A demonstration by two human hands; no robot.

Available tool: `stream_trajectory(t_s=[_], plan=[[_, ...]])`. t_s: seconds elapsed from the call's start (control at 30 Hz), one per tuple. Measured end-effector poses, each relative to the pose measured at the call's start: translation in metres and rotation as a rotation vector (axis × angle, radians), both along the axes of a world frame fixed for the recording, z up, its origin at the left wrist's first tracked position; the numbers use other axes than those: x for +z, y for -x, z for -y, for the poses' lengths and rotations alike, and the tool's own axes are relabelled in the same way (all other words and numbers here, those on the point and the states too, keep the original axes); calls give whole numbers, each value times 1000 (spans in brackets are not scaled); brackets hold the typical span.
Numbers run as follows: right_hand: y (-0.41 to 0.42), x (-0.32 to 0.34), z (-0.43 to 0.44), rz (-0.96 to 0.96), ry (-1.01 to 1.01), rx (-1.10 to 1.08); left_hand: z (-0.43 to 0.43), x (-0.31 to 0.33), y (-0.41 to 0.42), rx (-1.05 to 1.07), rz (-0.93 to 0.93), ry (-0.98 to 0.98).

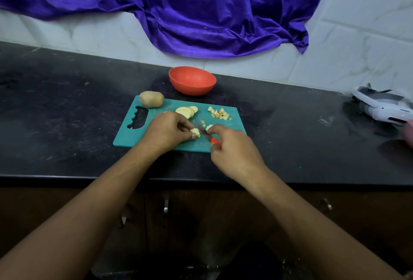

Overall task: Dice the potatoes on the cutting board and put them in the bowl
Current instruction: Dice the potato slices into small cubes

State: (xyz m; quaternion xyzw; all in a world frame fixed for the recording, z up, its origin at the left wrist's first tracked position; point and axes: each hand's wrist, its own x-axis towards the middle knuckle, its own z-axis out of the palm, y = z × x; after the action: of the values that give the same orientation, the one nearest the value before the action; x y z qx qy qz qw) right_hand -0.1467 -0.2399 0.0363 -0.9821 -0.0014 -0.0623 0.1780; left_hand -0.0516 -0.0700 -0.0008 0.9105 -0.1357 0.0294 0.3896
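Potato pieces (pixel 194 132) sit mid-way on the teal cutting board (pixel 169 106), pinched by the curled fingers of your left hand (pixel 166 131). Your right hand (pixel 232 145) wraps its fingers round the red-handled knife (pixel 204 133), blade just at their 3 o'clock. On the board a whole potato (pixel 151 99) lies at 10 o'clock, slices (pixel 186 111) at 12 and a diced pile (pixel 220 113) at 2, with the red bowl (pixel 192 80) on the desk (pixel 67 112) beyond at 12.

Board (pixel 156 136): lay on the counter (pixel 67 123).
Bowl (pixel 192 80): stood behind the board.
Potato (pixel 151 99): sat on its far left corner.
Dice (pixel 219 113): lay right of the slices (pixel 186 111).
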Motion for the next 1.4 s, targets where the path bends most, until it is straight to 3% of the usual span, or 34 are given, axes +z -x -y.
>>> stream_trajectory(t_s=[0.73,0.8,0.93,1.03,1.4], plan=[[9,-22,-17,68,261,91,2,-7,2,26,75,50],[4,-22,-8,34,139,63,1,-7,3,28,94,53],[-13,-24,20,-110,-396,-25,1,-8,6,36,128,61],[-13,-22,30,-81,-484,-30,3,-10,8,64,120,98],[8,-18,28,136,13,158,-5,-13,5,132,144,239]])
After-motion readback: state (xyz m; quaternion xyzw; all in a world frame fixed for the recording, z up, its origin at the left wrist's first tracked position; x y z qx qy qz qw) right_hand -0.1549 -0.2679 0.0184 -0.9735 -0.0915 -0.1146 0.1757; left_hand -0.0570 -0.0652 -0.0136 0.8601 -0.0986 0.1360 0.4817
